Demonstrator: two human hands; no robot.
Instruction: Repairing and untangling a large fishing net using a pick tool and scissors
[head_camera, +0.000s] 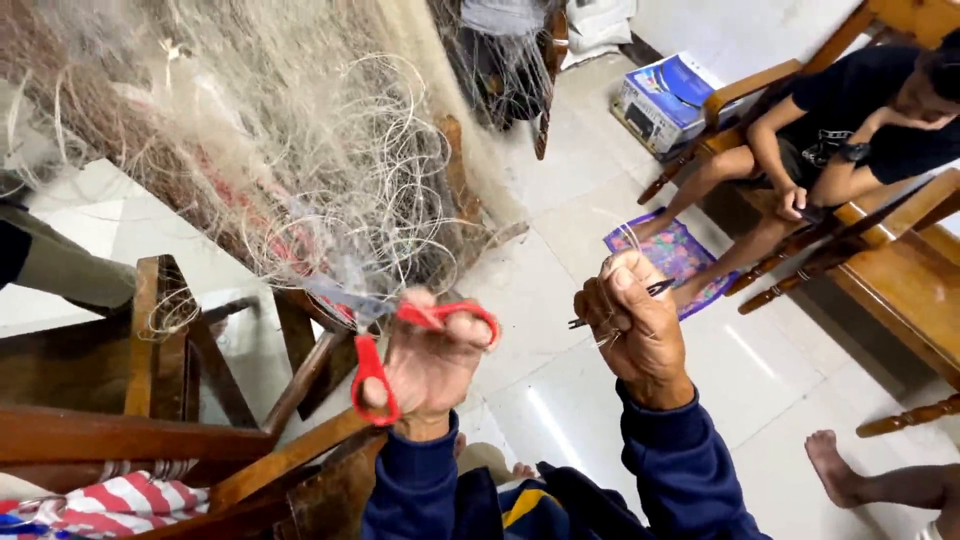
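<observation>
Scissors (400, 345) with red handles sit in the left hand (428, 365), and the fingers are pushed through the loops and closed tight around them. Their grey blades point up and to the left, into the fishing net (300, 150), and the tips touch the loose pale threads at the bottom of it. The net is a big tangled heap of thin whitish line, and it hangs just above the scissors and fills the top left. The right hand (632, 325) is to the right of the scissors and a little higher, near them but not touching. It is curled into a fist around a thin dark needle (622, 305), which pokes out on both sides of the fist. A fine thread loops up from this fist. Both arms wear dark blue sleeves. Below and to the left of the scissors stands a brown wooden chair (150, 400), and a red and white striped cloth (110, 505) lies under it at the bottom edge. Far to the right of the scissors, another person in black clothes (850, 130) sits on a wooden chair. A blue and white box (665, 100) stands on the pale tiled floor (560, 390) beside that person. A bare foot (835, 465) rests on the floor at the bottom right.
</observation>
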